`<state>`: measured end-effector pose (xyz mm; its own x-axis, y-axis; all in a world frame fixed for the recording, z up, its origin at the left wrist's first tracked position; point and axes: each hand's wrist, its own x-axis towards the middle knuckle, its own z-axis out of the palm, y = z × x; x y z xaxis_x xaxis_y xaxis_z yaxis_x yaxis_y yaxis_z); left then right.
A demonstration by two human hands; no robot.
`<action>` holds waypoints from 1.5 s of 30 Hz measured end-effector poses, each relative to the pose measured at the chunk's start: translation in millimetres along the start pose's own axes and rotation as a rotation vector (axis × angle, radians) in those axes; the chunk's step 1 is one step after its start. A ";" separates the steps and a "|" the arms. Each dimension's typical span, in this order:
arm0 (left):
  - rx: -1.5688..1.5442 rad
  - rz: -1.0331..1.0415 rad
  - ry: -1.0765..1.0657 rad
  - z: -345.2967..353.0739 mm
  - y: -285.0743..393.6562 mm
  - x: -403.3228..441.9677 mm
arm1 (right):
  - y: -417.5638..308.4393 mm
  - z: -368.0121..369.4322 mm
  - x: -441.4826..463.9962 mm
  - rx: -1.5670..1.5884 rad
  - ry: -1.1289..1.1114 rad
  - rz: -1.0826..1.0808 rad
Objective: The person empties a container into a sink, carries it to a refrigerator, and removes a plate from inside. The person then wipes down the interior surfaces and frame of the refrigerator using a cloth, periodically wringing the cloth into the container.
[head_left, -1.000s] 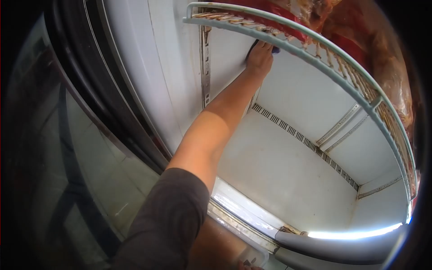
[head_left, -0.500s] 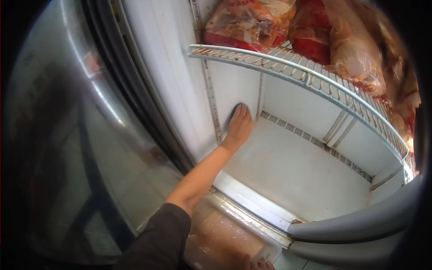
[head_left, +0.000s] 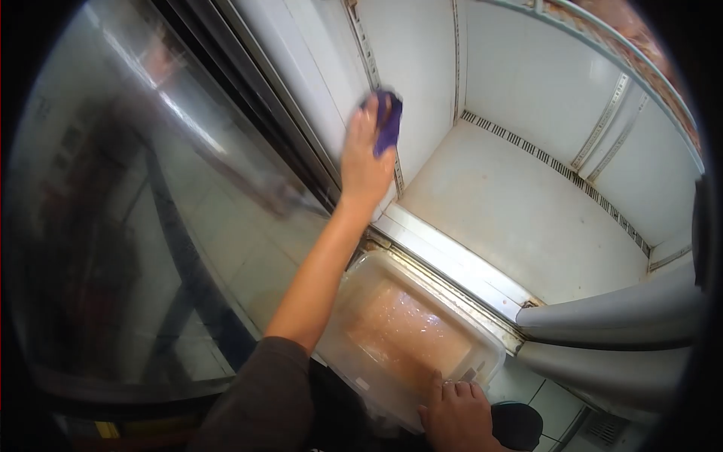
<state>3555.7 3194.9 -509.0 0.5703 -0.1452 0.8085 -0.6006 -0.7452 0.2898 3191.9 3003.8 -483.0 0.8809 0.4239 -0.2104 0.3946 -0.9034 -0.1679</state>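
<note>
My left hand (head_left: 367, 166) reaches up to the left inner wall of the cabinet. It is closed on a purple cloth (head_left: 388, 124), which bunches out past the fingers against the wall beside a slotted metal strip (head_left: 363, 44). Motion slightly blurs the fingers. Low in view, my right hand (head_left: 461, 416) is at the near right corner of a clear plastic tub (head_left: 493, 348). Its fingers bend over the tub's rim, with the index finger pointing inward. Brownish liquid (head_left: 407, 331) with shiny bubbles fills part of the tub.
A white cabinet floor (head_left: 512, 207) lies behind a raised metal sill (head_left: 452, 252). A wire shelf (head_left: 629, 49) holding bagged meat crosses the upper right. At left stands a glass door (head_left: 218, 181) with a dark seal. A grey curved panel (head_left: 610, 320) juts in from the right.
My left hand has moved from deeper on the side wall toward the front edge, showing more of the cloth. My right hand has come further into view at the tub. The view has tilted down.
</note>
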 end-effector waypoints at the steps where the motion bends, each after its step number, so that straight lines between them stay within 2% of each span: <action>1: -0.002 -0.038 -0.093 7.2 -0.8 -22.6 | -4.1 7.2 0.1 0.041 0.024 0.048; 2: -0.081 -0.169 -0.146 12.9 4.2 -42.3 | -7.9 13.1 0.4 0.082 0.049 0.095; 4: -0.068 -0.141 -0.193 23.9 -15.7 -69.6 | -7.6 21.2 1.4 0.058 0.079 0.090; 6: 0.716 0.533 -0.592 12.1 -11.2 -64.8 | -5.7 23.5 -0.2 0.005 0.076 0.085; 8: 0.648 0.500 -0.627 4.7 -5.2 -45.3 | -3.5 20.8 -4.2 0.014 0.131 0.059; 10: 0.663 0.436 -0.321 -6.5 -2.6 -11.1 | -2.0 19.1 -6.4 0.033 0.219 0.021; 12: 0.758 0.393 -0.219 -25.5 12.2 36.2 | 0.9 22.4 -6.9 0.043 0.303 -0.010; 14: 0.838 0.452 -0.133 -48.2 29.0 72.6 | 5.4 28.4 -7.5 0.053 0.275 -0.015; 16: 0.697 0.437 -0.078 -41.6 22.3 72.3 | 7.4 31.2 -7.1 0.057 0.245 -0.046; 17: 0.757 0.469 -0.072 -38.4 16.4 68.9 | 8.0 28.2 -6.4 0.059 0.234 -0.043; 18: 0.775 0.487 -0.108 -36.4 18.0 63.1 | 10.2 22.2 -5.3 0.412 0.235 0.006; 20: 0.623 0.484 -0.163 -15.2 1.2 30.8 | 9.8 20.5 -2.0 0.752 0.238 0.053; 22: 0.462 0.390 -0.244 11.7 -15.3 -19.6 | 2.8 29.8 -2.8 0.170 -0.001 0.121; 24: 0.562 0.542 -0.430 35.3 -31.6 -67.5 | 2.1 -6.8 -4.4 0.110 0.008 0.017; 25: 0.549 0.545 -0.482 46.9 -36.3 -85.7 | 2.5 15.8 -13.1 0.138 0.151 0.017; 26: 0.532 0.546 -0.538 53.5 -38.0 -97.1 | 4.2 -4.2 -6.6 0.160 -0.039 0.053; 27: 0.396 0.511 -0.419 57.1 -33.4 -95.0 | 12.4 -18.1 -0.4 0.136 -0.082 0.055; 28: 0.375 0.510 -0.412 57.3 -25.4 -82.4 | 21.1 -30.0 8.3 0.119 -0.128 0.058; 30: 0.111 0.183 -0.632 53.8 -10.6 -55.9 | 36.4 -47.6 42.4 -0.003 -0.001 0.018; 31: -0.057 0.180 -0.504 56.2 -5.2 -47.3 | 44.1 -46.7 66.1 0.133 0.089 0.082; 32: -0.086 0.186 -0.501 57.4 2.9 -42.2 | 54.6 -41.9 96.0 0.256 0.191 0.143; 33: -0.288 0.134 -0.499 58.1 11.5 -32.7 | 70.4 -37.9 130.3 0.264 0.221 0.207; 34: -0.490 0.087 -0.488 58.8 19.6 -21.7 | 85.0 -26.8 161.3 0.285 0.537 0.197; 35: -0.576 0.027 -0.582 56.2 27.6 -16.8 | 100.9 -15.9 193.1 0.285 0.725 0.264; 36: -0.641 0.038 -0.633 58.7 30.5 -12.4 | 114.0 -15.5 217.2 0.223 0.740 0.402; 37: -0.659 0.072 -0.653 64.3 29.3 -11.7 | 124.5 -9.3 233.7 0.121 0.880 0.396; 38: -0.678 0.094 -0.682 70.7 28.0 -17.2 | 137.8 -6.1 243.6 0.094 0.880 0.397; 39: -0.698 0.088 -0.666 76.7 27.9 -23.0 | 151.8 -6.0 252.9 0.356 0.740 0.388; 40: -0.685 -0.026 -0.671 82.4 26.7 -31.7 | 163.9 -0.8 260.2 0.620 0.585 0.382; 41: -0.669 -0.142 -0.679 83.7 28.0 -35.6 | 168.5 1.3 264.3 0.681 0.668 0.416; 42: -0.711 -0.474 -0.845 86.0 28.1 -38.0 | 172.2 5.7 267.2 0.746 0.749 0.449; 44: -0.811 -0.947 -1.030 95.2 24.4 -43.2 | 189.9 13.5 276.1 0.835 0.772 0.468; 45: -0.810 -0.969 -1.031 95.8 22.3 -42.6 | 203.2 17.2 285.8 0.709 0.874 0.372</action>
<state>3571.7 3122.1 -586.0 0.8008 -0.4494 -0.3959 0.2549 -0.3424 0.9043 3519.3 2942.5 -593.8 0.8991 -0.2942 0.3242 0.0861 -0.6072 -0.7899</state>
